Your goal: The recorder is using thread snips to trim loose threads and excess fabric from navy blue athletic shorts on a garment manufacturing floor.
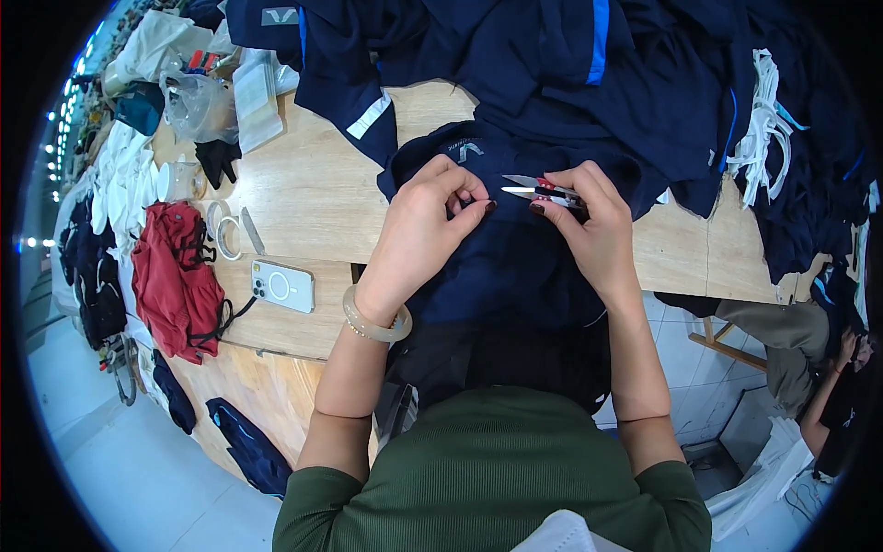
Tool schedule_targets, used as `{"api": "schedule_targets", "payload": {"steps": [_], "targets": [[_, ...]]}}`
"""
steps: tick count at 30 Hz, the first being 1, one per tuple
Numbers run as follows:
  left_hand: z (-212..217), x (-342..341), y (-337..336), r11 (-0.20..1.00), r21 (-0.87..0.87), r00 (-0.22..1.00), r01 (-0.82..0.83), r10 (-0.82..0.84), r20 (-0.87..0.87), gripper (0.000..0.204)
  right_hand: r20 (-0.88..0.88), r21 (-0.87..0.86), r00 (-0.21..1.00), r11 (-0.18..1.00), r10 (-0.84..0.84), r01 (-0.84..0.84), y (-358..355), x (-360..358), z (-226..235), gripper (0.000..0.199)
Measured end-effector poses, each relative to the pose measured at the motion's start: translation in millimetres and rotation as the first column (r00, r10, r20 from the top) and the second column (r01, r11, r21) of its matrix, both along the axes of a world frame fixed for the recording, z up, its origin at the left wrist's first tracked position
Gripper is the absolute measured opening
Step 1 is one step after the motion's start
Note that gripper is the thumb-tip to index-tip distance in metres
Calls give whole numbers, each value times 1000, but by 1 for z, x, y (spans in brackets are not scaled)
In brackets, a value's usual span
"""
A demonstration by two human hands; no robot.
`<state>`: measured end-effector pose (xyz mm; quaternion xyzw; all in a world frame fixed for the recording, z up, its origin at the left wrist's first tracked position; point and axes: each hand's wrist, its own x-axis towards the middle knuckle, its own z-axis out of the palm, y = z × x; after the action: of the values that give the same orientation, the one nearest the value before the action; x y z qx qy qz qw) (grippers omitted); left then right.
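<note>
Left: crumpled red fabric item [175,276], then pale rectangular phone [283,286], on light wood-grain desk [317,198]. Your left hand [423,216]: grip curled over dark-navy fabric garment [515,253] at desk edge; cannot tell whether it pinches anything. Your right hand [598,221]: grip holding small silver-bladed snips [544,189] above garment, blades apart.

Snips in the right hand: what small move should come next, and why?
Probably ease the snips slightly left, toward the left hand. The right hand holds them over the navy garment, blades pointing toward the left hand's fingertips, with a gap between. Whether those fingers hold a thread is too small to tell.
</note>
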<state>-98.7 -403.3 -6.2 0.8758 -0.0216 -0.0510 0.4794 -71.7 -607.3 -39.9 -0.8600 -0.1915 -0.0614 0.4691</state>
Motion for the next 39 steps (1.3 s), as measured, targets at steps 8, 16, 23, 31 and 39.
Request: {"api": "schedule_targets", "payload": {"steps": [8, 16, 23, 31, 39], "targets": [[0, 0, 4, 1000, -2, 1000, -6, 6, -5, 4, -32, 25, 999, 1000, -14, 15, 0, 0, 1, 24], [2, 0, 2, 1000, -3, 1000, -9, 9, -1, 4, 14, 5, 1000, 1000, 11, -11, 6, 1, -1, 23], [2, -4, 4, 1000, -15, 999, 26, -27, -17, 6, -26, 55, 1000, 998, -2, 4, 18, 1, -1, 24], [6, -8, 2, 985, -167, 996, -44, 57, 75, 18, -62, 168, 998, 986, 7, 3, 20, 0, -3, 22], [-23, 16, 5, 970, -221, 970, -101, 145, 195, 14, -88, 325, 996, 945, 6, 23, 21, 0, -2, 22]]}}
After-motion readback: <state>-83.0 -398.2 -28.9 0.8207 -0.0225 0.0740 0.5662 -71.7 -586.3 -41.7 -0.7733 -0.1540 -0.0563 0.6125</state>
